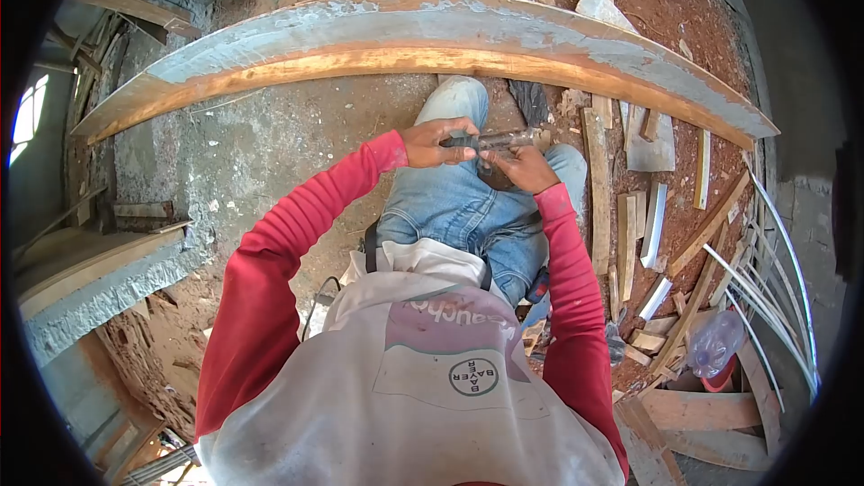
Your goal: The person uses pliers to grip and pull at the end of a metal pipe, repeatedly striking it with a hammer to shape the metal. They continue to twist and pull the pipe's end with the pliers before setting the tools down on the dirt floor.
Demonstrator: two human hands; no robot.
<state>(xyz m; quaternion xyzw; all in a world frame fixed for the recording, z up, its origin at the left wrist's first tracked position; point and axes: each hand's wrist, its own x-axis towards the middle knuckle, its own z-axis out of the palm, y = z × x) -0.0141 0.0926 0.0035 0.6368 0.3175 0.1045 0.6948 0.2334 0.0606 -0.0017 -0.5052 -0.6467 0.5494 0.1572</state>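
Holds at twelve o'clock, over blue denim jeans point(450, 207), a worn grey-brown elongated object point(508, 139) of unclear kind, with the left hand point(438, 143) at its nine-o'clock end, fingers curled and clamped on it, and the right hand point(522, 168) at its lower side toward three o'clock, fingers closed on it too. Sits just short of a long grey-faced board with an orange-brown wooden edge point(432, 27), spanning ten to two o'clock, with pale wooden strips point(597, 189) at three and a clear plastic bottle point(714, 342) at four.
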